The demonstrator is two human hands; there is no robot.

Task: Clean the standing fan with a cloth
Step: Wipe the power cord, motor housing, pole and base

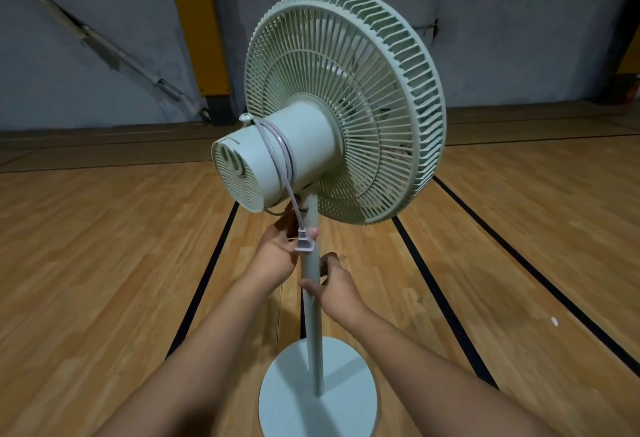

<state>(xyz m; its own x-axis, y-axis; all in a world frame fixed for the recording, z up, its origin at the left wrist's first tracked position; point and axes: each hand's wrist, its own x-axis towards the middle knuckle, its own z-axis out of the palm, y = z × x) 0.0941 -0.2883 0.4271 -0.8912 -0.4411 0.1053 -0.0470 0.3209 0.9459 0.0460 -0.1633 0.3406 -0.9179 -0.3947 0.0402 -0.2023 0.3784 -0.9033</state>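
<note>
Head view: the standing fan (301,156) stands on the wooden floor (104,263), its back to the person; the left hand (277,251) and right hand (336,286) below it clamp the pole (311,326), probably steadying it

Standing fan (341,132): pale green plastic, matt. Grille (363,101) of thin moulded plastic ribs, dull, some look dusty. Motor housing (301,146) smooth plastic with a slight sheen. Pole (311,315) and round base (346,402) smooth, satin finish; material unclear. Cord (277,146) rubbery grey, plug (304,244) plastic. Floor (104,246) wood-grain boards, semi-gloss, with black lines (204,284). Wall (69,38) matt grey, rough-looking. Yellow panel (204,38) matt.
</note>
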